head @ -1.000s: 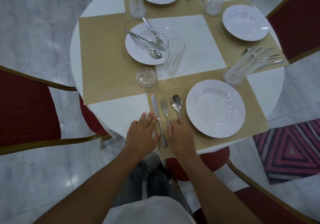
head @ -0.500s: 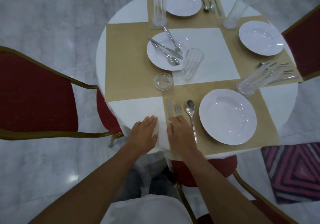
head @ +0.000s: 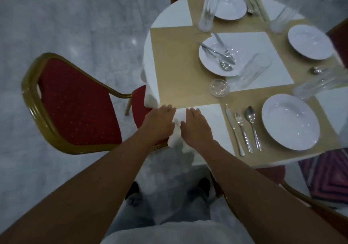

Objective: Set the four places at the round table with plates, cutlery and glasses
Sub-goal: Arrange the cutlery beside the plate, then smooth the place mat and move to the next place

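My left hand (head: 160, 123) and my right hand (head: 195, 127) lie flat with straight fingers at the near-left edge of the round table (head: 169, 14), holding nothing. To their right a knife (head: 233, 128), fork (head: 243, 130) and spoon (head: 253, 127) lie side by side left of a white plate (head: 290, 121). Another plate (head: 211, 61) in the middle carries loose cutlery (head: 218, 53), with a tumbler (head: 252, 69) beside it. Two more plates stand at the back (head: 230, 6) and at the right (head: 308, 41). Tall glasses stand at the back (head: 208, 12) and back right (head: 280, 21).
A small cut-glass dish (head: 219, 88) sits on the tan placemat (head: 175, 64). A red chair with a gold frame (head: 75, 104) stands left of the table. A glass (head: 316, 84) lies at the right edge. A patterned rug (head: 327, 172) covers the floor at right.
Both hands have left the cutlery and slid left along the table edge. The view has swung left, so the near place setting now lies to the right of my hands.
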Tool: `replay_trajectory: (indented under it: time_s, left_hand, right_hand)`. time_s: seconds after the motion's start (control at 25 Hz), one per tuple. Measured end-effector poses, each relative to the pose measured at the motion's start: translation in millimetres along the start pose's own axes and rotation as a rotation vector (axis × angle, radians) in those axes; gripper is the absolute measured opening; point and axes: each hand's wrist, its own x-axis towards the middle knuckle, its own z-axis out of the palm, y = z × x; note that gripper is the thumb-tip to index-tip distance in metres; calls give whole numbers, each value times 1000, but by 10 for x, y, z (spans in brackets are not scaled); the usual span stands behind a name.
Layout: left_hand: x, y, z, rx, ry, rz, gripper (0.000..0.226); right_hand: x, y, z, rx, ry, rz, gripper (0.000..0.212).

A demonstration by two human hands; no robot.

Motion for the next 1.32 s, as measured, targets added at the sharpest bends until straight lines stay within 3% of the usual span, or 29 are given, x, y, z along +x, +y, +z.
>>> replay_trajectory:
  time_s: [0.28, 0.44, 0.52, 0.76, 1.32]
  left_hand:
    - [-208, -1137, -350, 87, 15, 139, 46]
    - [-9, -1630, -528, 132, -7, 207, 45]
    - [164, -1853, -617, 147, -22, 247, 44]
    - [992, -2510, -971, 187, -62, 356, 43]
    - [2465, -2989, -1490, 279, -220, 690, 59]
  right_hand:
    - [307, -1242, 240, 0, 0, 74, 37]
    - [637, -1673, 342, -6, 12, 150, 54]
    - [816, -1773, 353, 22, 48, 194, 66]
    - [1553, -1901, 273, 82, 84, 403, 50]
    - [2774, -2178, 159, 267, 232, 810, 49]
